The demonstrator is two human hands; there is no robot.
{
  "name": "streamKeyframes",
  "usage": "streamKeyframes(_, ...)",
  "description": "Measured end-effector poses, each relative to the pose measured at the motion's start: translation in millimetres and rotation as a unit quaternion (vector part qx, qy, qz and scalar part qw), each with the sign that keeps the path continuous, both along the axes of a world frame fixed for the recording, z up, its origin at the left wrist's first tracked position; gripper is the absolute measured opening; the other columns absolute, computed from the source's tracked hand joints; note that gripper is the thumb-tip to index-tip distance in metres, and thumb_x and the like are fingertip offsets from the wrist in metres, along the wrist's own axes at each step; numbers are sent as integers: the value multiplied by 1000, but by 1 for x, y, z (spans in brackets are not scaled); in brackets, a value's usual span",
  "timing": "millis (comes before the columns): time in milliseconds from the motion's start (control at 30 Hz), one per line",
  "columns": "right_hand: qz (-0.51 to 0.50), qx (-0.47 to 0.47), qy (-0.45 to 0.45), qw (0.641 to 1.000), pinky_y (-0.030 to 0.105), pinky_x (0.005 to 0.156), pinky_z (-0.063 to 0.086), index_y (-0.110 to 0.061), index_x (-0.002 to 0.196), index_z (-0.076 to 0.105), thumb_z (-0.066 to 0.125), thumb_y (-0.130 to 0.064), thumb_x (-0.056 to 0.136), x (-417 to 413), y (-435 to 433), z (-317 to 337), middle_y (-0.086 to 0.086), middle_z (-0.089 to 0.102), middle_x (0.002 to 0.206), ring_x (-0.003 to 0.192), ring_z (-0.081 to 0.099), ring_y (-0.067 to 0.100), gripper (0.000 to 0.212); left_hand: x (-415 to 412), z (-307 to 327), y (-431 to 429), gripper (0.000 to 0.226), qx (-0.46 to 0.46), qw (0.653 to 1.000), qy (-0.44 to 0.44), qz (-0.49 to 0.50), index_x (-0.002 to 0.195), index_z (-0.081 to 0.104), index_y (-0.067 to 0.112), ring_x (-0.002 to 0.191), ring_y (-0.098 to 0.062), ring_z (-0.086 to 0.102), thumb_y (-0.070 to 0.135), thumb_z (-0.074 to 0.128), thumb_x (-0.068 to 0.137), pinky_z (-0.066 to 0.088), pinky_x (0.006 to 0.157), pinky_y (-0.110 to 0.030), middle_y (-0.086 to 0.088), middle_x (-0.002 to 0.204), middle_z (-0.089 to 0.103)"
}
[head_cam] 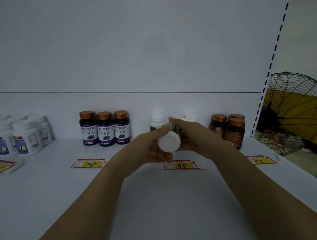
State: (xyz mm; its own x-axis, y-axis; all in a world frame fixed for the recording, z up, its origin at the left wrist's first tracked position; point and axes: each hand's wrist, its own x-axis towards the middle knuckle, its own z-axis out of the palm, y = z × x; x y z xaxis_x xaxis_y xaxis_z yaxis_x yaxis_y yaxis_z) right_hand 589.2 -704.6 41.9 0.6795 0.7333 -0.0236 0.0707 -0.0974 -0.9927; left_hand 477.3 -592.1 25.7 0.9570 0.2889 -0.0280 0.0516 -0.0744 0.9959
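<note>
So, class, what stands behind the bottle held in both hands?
White-capped bottles on the shelf: one shows its cap and green label, another only its cap. The held bottle, left hand and right hand cover the rest, so their number cannot be told.

dim, bluish cast | soft focus throughout | wide-angle bending at edges | brighter daylight far right

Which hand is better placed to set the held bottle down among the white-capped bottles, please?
Probably the right: the right hand grips the bottle along its labelled body and reaches nearest the white-capped bottles on the shelf, while the left hand holds only its near end.
</note>
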Motion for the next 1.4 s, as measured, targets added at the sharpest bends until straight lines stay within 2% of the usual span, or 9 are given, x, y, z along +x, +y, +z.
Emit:
streamKeyframes(100,-13,2,-17,1000,27,62,57,-8,111,62,57,-44,90,0,1,2,11,71,87,75,71,21,42,1,-1,2,51,-8,1000,-2,3,105,63,14,76,-20,70,54,57,73,54,81,-32,-13,89,73)
streamKeyframes(233,-32,8,-68,997,43,89,55,-8,107,62,59,-43,89,2,4,3,15,70,102,94,69,30,39,1,-2,4,39,-17,1000,4,-7,111,61,12,88,-23,69,39,59,83,50,89,-35,-10,96,73)
streamKeyframes(500,34,18,-165,986,42,96,51,-23,124,56,58,-29,91,-2,-6,10,5,67,113,104,65,22,33,1,-2,5,24,55,998,-5,32,104,60,18,102,-21,65,16,70,81,48,98,-37,-4,105,70)
streamKeyframes(633,-10,-51,-312,949,31,87,54,-24,122,57,60,-42,88,-4,-10,15,-5,64,111,100,61,11,39,2,-5,4,26,123,992,-11,25,96,57,28,100,-12,62,16,73,78,49,90,-27,5,102,68)
streamKeyframes(800,-34,-94,-404,909,10,66,44,-26,121,57,62,-39,88,-1,-13,18,-10,61,104,85,57,-1,36,4,-8,4,34,188,981,-32,37,99,53,29,80,7,59,20,76,76,44,59,-4,18,89,62)
streamKeyframes(867,-41,-107,-411,905,11,64,42,-27,123,57,61,-37,89,2,-13,25,-10,60,104,85,56,0,36,4,-11,5,38,222,973,-38,53,104,52,31,88,5,60,26,76,76,44,67,-5,15,100,64)
streamKeyframes(1100,-121,-75,-432,891,20,76,41,-24,120,60,62,-32,89,23,4,74,2,61,119,100,57,13,33,9,-29,9,57,454,881,104,79,148,23,15,139,-17,28,38,41,99,25,110,-29,-3,154,27)
streamKeyframes(1267,-134,-107,-457,873,22,80,39,-16,125,57,58,-25,91,39,36,74,10,56,128,113,53,21,35,14,-41,16,55,548,819,163,45,150,13,7,146,-20,8,34,24,103,10,117,-32,-8,159,9)
streamKeyframes(1400,-152,-122,-456,868,21,81,36,-10,127,54,53,-21,93,48,43,69,13,55,131,117,51,24,36,18,-45,19,55,567,805,169,38,150,11,8,146,-21,8,35,20,103,9,117,-32,-8,159,8)
